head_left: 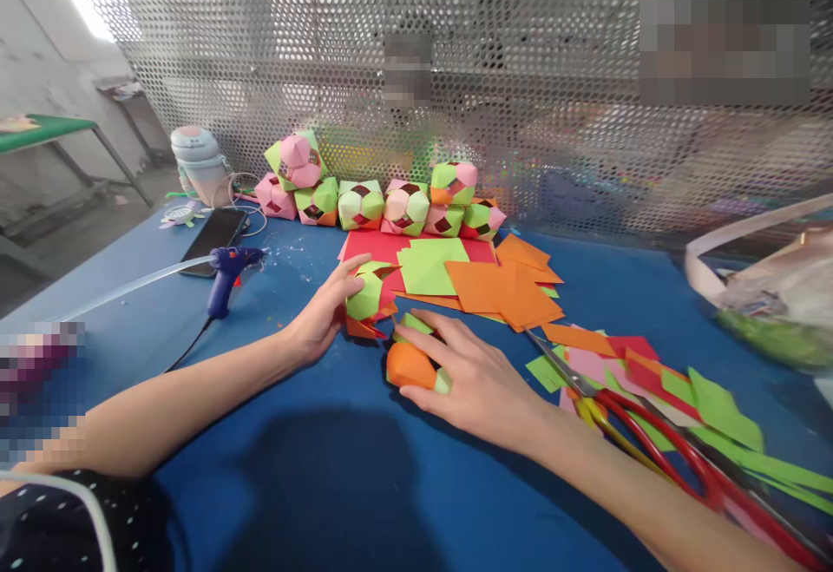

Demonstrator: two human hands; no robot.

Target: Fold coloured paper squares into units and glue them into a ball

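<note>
Blue desk [325, 468] beneath you; your right hand [465, 377] grips an orange-and-green paper piece [411, 365] on it, your left hand [325, 316] cups a green-and-red piece [364, 297] just beyond — seemingly unfinished, flaps open. Loose sheets [435, 266] remain; farther back, paper balls [361, 205] look done.

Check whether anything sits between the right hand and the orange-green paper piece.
Nothing visible does: the right hand is directly on the orange-green paper piece. The other paper piece, at the left hand, isn't between them.

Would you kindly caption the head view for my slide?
Left hand and right hand touch folded paper pieces before a row of paper balls.
</note>
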